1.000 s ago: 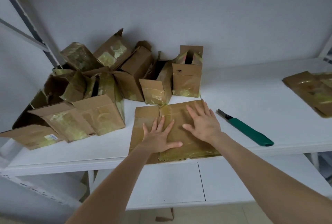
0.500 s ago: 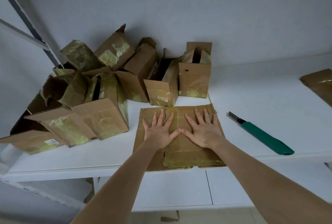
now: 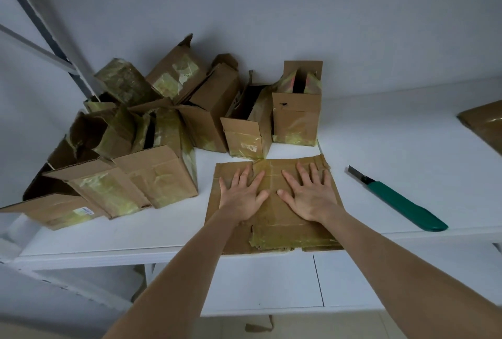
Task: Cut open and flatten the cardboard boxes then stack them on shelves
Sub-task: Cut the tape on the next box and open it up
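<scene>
Left hand (image 3: pixel 242 197) flat, fingers spread; right hand (image 3: pixel 309 197) likewise (thumbs nearly touching); both forearms outstretched

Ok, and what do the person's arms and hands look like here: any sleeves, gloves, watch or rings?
The left hand and right hand are both bare, with no gloves, watch or wristband, and no rings that I can make out. No sleeve shows anywhere up to the frame edge.

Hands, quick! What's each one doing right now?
Left hand: open, pressing flat on the flattened cardboard.
Right hand: open, pressing flat on it too.
</scene>
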The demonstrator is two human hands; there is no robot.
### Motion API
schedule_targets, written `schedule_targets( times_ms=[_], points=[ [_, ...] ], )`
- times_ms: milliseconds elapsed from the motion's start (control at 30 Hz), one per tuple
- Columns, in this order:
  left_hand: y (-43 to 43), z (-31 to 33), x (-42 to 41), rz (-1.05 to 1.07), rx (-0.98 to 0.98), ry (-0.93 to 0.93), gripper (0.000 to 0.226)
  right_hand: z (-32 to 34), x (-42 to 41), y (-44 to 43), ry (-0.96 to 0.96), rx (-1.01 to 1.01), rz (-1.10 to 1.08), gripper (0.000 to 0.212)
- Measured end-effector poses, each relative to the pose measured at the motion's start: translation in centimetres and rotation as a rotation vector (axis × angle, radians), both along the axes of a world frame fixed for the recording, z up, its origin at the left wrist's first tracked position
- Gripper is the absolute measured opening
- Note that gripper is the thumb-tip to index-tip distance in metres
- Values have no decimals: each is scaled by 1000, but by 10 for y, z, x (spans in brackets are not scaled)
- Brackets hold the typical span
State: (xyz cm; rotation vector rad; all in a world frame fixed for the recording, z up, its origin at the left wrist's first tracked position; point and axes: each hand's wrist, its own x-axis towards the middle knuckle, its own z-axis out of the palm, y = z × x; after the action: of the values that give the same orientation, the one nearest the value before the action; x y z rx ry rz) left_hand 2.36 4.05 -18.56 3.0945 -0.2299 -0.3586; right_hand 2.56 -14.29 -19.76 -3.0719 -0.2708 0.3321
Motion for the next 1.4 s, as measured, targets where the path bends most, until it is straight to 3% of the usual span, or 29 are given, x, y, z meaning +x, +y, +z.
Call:
schedule_targets(
  times_ms=[133, 333, 567, 1067, 1267, 1400],
  points=[
    [-1, 3, -32, -13, -49, 40, 69, 3, -2, 0, -1, 7, -4, 65],
    [-4, -9, -69, 6, 26, -25, 78, 6, -18, 8, -25, 14, -120, 59],
    [-4, -12, -67, 1, 53, -59, 73, 4, -62, 3, -24, 50, -28, 61],
    [-4, -13, -71, -5, 56, -95, 76, -1, -66, 6, -90, 17, -60, 66],
    [-7, 6, -51, 66, -106, -97, 73, 3, -66, 6, -20, 4, -52, 66],
    [-5, 8, -18, 39, -59, -69, 74, 5, -62, 3, 38, 48, -46, 64]
  ],
)
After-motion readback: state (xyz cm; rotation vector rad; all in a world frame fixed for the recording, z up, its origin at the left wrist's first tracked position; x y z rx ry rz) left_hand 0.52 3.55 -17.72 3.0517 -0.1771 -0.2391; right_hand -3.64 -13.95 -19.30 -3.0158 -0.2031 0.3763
